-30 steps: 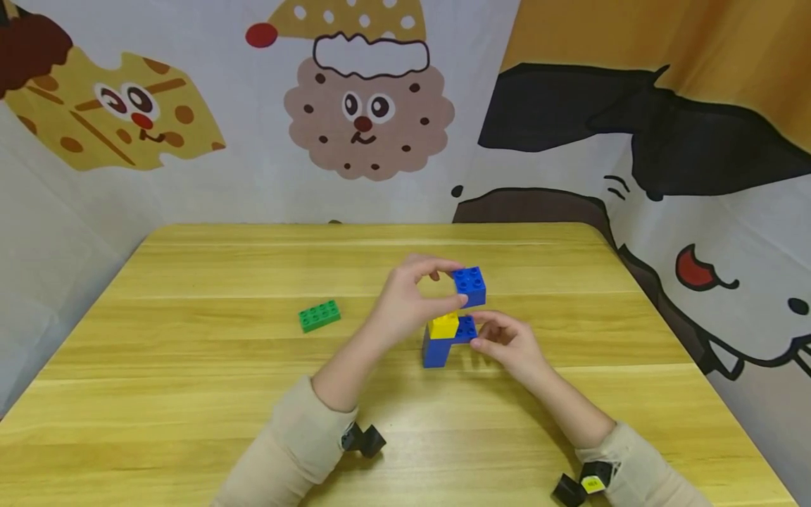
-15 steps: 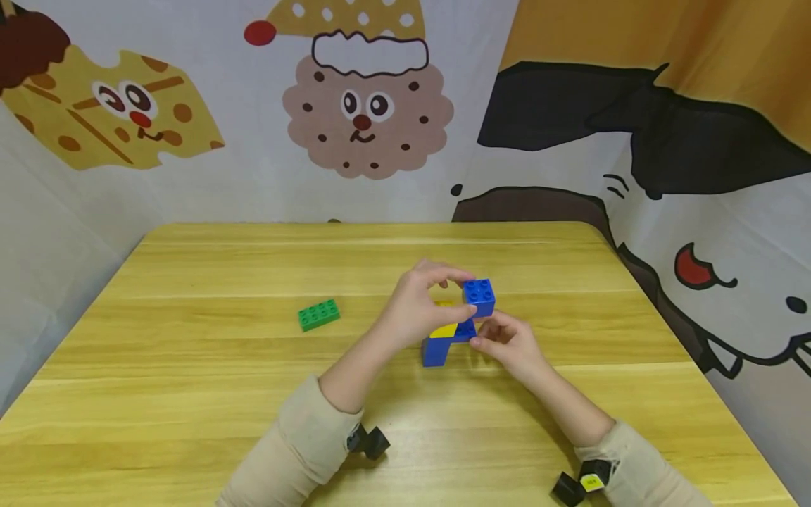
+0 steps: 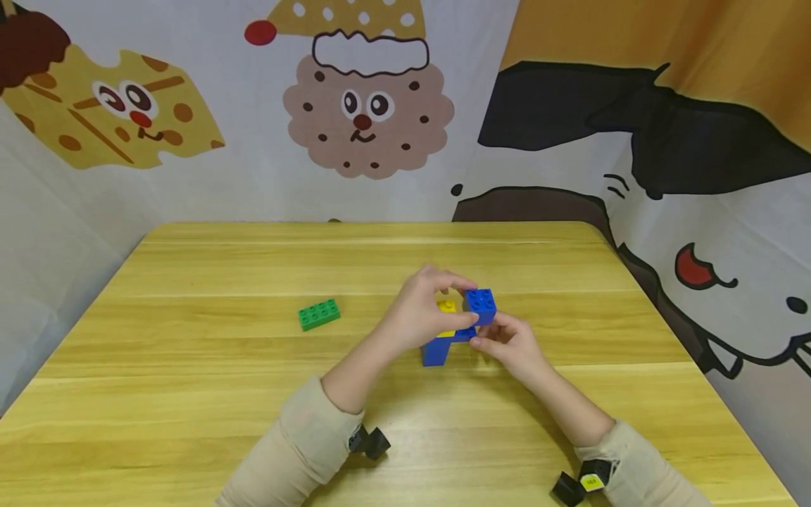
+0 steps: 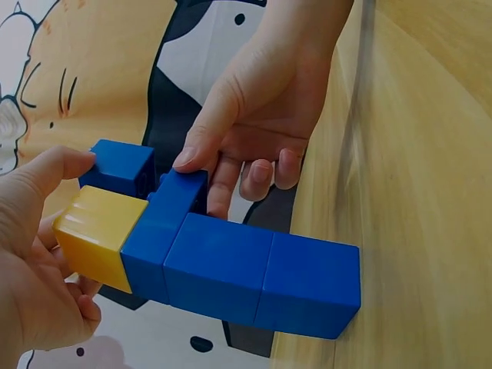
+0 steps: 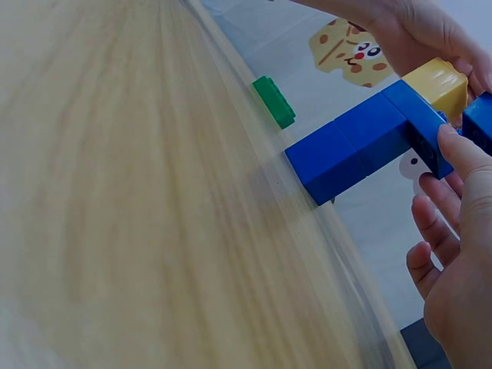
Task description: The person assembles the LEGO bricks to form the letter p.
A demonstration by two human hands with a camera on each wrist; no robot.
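My left hand (image 3: 415, 310) pinches a square blue building brick (image 3: 481, 304) between thumb and fingers. It is just over the free end of a longer blue brick (image 4: 165, 231), which juts sideways from the top of a column of two blue bricks (image 3: 435, 352). Beside the held brick, a yellow brick (image 4: 100, 234) sits on the longer brick's other end, above the column. My right hand (image 3: 516, 348) pinches the jutting end, its thumb (image 5: 459, 150) on one side. In the left wrist view a narrow gap shows between the held brick and the longer one.
A flat green brick (image 3: 319, 315) with studs up lies on the wooden table (image 3: 190, 394), left of the column. Behind the table hangs a cloth (image 3: 228, 197) printed with cartoon figures. Each sleeve carries a small black device (image 3: 369, 442) at the cuff.
My left hand has moved right and down with the square blue brick, from above the yellow brick's far side to just over the jutting end. My right hand has stayed in place.
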